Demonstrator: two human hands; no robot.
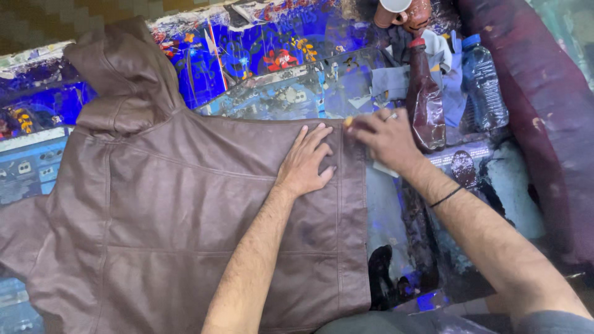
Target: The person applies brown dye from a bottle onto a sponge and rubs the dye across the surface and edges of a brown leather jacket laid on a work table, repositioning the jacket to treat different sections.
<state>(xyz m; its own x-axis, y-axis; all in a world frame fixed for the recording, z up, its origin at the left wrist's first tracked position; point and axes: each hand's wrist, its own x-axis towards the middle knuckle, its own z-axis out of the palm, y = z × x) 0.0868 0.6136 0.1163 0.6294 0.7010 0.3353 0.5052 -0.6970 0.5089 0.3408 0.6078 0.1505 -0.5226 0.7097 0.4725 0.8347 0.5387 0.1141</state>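
Observation:
A brown leather hooded jacket (173, 204) lies spread flat, back side up, on a colourfully painted table (266, 55). My left hand (306, 162) rests flat on the jacket near its hem, fingers spread. My right hand (383, 136) is at the hem's upper corner, fingers pinched together on a small yellowish object at the jacket's edge; a white scrap shows under the palm. A ring is on one finger and a black band on the wrist.
A dark brown plastic bottle (426, 105) and a clear water bottle (484, 83) stand just beyond my right hand, with grey cloth (396, 80) and a brown mug (408, 13) behind them. A dark red padded edge (544, 105) runs along the right.

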